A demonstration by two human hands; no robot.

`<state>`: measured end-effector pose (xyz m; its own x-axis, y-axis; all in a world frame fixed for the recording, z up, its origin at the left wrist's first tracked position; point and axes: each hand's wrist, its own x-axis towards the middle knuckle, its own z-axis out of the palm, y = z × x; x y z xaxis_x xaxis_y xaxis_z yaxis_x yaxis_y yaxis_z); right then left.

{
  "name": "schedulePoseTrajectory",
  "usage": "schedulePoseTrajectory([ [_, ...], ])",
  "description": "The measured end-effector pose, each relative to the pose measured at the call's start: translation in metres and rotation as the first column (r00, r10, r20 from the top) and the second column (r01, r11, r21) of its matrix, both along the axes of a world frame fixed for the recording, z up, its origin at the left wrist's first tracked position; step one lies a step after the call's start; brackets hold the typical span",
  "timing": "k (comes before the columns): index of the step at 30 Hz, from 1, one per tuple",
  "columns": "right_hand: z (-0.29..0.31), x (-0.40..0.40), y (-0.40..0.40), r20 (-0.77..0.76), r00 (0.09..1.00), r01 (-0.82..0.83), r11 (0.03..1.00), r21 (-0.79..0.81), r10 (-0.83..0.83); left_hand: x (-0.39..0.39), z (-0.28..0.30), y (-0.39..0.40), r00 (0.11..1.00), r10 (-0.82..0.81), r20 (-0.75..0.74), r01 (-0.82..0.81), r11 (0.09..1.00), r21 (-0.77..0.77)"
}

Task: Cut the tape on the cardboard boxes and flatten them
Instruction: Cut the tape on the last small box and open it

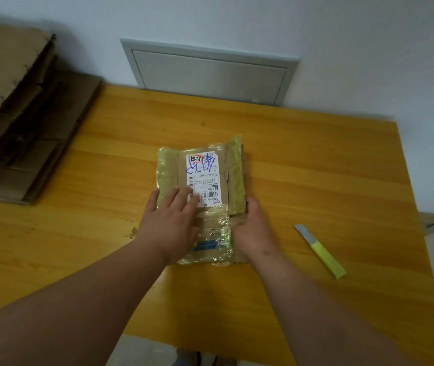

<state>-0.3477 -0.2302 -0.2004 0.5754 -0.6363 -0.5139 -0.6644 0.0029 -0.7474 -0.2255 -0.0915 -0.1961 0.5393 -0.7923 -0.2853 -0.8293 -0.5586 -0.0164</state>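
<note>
One knife (321,250) beside taped box (234,170)

"502-602-12" on box label (202,178)

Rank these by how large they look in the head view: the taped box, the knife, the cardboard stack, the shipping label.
1. cardboard stack
2. taped box
3. shipping label and knife: too alike to rank; the knife is longer and thinner, and lies nearer the camera.

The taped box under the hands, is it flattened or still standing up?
Flattened: the taped box lies flat on the table, left hand pressing it.
</note>
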Motion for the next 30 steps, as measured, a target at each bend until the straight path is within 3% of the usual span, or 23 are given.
schedulePoseTrajectory([
  [4, 0.028, -0.005, -0.014, 0.067, 0.990, -0.125, 0.990, 0.057, 0.121, 0.002, 0.033, -0.009, 0.994, -0.027, 0.107, 0.036, 0.996, -0.087],
  [7, 0.053, -0.007, -0.027, 0.027, 0.951, -0.306, 0.950, -0.069, 0.308, 0.002, 0.063, -0.022, 0.979, -0.105, 0.174, 0.126, 0.985, -0.115],
  [10, 0.077, -0.009, -0.034, -0.093, 0.848, -0.530, 0.827, -0.189, 0.522, -0.001, 0.084, -0.033, 0.948, -0.221, 0.230, 0.235, 0.971, -0.034],
  [13, 0.097, -0.011, -0.035, -0.176, 0.729, -0.683, 0.693, -0.229, 0.661, -0.006, 0.100, -0.042, 0.958, -0.223, 0.180, 0.216, 0.975, 0.057],
  [16, 0.105, -0.012, -0.035, -0.241, 0.688, -0.726, 0.643, -0.244, 0.685, -0.009, 0.114, -0.043, 0.995, -0.097, 0.032, 0.091, 0.982, 0.166],
  [18, 0.105, -0.012, -0.035, -0.274, 0.721, -0.692, 0.655, -0.303, 0.636, -0.005, 0.118, -0.038, 0.999, -0.024, -0.040, 0.030, 0.987, 0.158],
  [20, 0.103, -0.012, -0.038, -0.223, 0.811, -0.584, 0.722, -0.370, 0.541, 0.002, 0.121, -0.030, 0.992, 0.054, -0.115, -0.041, 0.993, 0.113],
  [24, 0.102, -0.006, -0.038, 0.007, 0.987, -0.141, 0.886, -0.442, 0.161, 0.026, 0.128, -0.002, 0.937, 0.255, -0.238, -0.268, 0.963, -0.027],
  [27, 0.100, 0.013, -0.016, 0.032, 0.998, 0.061, 0.976, -0.208, -0.055, 0.051, 0.139, 0.027, 0.814, 0.407, -0.415, -0.509, 0.844, -0.169],
  [30, 0.098, 0.044, 0.020, 0.046, 0.982, 0.176, 0.975, 0.138, -0.184, 0.077, 0.153, 0.062, 0.719, 0.426, -0.549, -0.640, 0.713, -0.286],
])
